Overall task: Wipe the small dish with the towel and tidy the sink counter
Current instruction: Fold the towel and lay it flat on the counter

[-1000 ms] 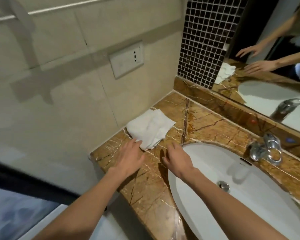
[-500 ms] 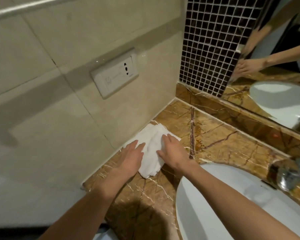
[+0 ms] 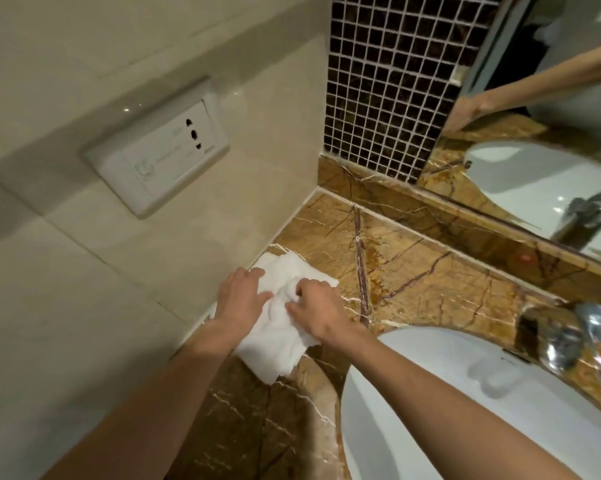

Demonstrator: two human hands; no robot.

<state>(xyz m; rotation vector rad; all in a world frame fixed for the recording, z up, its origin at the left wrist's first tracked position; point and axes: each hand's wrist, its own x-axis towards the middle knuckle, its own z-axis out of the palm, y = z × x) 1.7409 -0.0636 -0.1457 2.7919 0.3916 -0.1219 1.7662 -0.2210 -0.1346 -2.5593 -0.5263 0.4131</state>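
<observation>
A white towel (image 3: pixel 278 336) lies bunched on the brown marble counter (image 3: pixel 424 282), close to the beige wall. My left hand (image 3: pixel 240 296) rests on the towel's left side with its fingers curled into the cloth. My right hand (image 3: pixel 318 311) grips the towel's middle, where the fabric puckers up between its fingers. The near corner of the towel hangs loose toward the counter's front. No small dish is in view.
The white sink basin (image 3: pixel 465 417) sits right of my arms, with a chrome faucet (image 3: pixel 576 341) at its back. A mirror (image 3: pixel 552 140) and dark mosaic tiles (image 3: pixel 389 81) stand behind. A wall socket (image 3: pixel 160 157) is on the left wall.
Both hands went from the bare counter onto the towel, first lying flat on it. They now clutch it, and the cloth has bunched up and slid toward the counter's front.
</observation>
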